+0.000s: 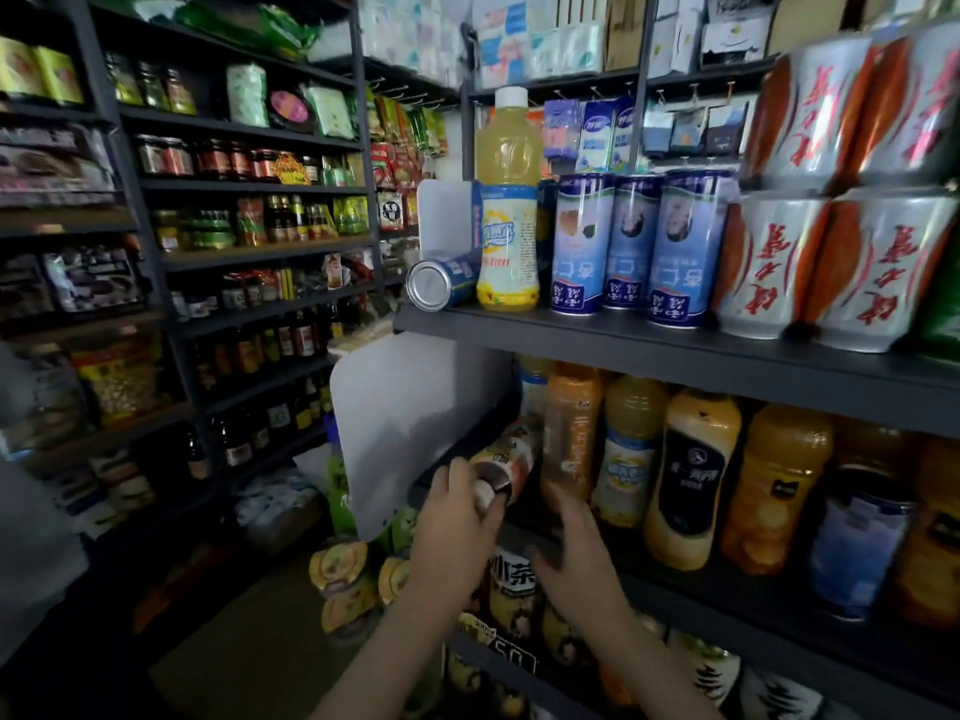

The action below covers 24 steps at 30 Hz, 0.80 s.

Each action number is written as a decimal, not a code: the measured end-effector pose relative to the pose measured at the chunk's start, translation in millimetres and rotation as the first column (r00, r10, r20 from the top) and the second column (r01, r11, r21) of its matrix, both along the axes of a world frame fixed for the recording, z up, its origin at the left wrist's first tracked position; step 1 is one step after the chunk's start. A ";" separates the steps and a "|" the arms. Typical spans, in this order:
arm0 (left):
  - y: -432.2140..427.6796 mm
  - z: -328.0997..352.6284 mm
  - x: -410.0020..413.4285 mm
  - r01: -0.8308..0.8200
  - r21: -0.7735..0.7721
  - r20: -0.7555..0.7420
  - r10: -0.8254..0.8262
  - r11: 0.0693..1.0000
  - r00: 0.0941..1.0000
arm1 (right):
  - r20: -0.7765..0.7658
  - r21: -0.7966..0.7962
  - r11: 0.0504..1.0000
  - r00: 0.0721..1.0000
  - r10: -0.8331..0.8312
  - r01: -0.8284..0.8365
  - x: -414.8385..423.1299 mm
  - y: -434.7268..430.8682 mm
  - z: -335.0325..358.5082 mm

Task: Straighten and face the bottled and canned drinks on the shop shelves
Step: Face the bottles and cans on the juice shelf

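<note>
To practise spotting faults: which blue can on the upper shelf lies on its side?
The leftmost blue can, beside the yellow bottle; the other three stand upright.

Tipped can (441, 282) left of upright bottle (507, 210)

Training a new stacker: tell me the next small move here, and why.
Probably stand the tilted bottle upright with the left hand, which grips its cap end, label forward. It leans at the middle shelf's left end while its neighbours stand; the open right hand hovers close enough to steady it.
</note>
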<state>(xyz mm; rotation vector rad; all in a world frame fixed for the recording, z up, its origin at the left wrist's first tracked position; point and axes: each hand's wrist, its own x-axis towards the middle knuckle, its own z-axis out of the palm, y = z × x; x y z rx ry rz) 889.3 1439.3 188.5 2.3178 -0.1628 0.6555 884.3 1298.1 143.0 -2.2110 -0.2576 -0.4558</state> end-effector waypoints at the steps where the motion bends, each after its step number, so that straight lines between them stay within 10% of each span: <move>1: 3.8 9.4 1.8 0.031 -0.007 0.080 -0.031 0.999 0.996 | 0.037 -0.032 1.000 0.999 0.003 -0.002 9.4 8.6 -1.3; 5: 14.2 46.3 16.8 0.173 -0.064 0.315 -0.144 0.983 0.938 | 0.135 0.087 0.987 0.980 -0.143 0.132 37.0 45.2 3.8; 13: 25.0 53.7 60.0 0.362 -0.329 0.317 -0.259 0.872 0.912 | 0.246 0.066 0.903 0.870 -0.427 0.425 66.4 71.9 19.5; 24: 28.8 1.2 100.3 0.572 -0.379 -0.129 -0.654 0.727 0.746 | 0.100 0.128 0.795 0.790 -0.605 0.592 70.1 62.1 33.8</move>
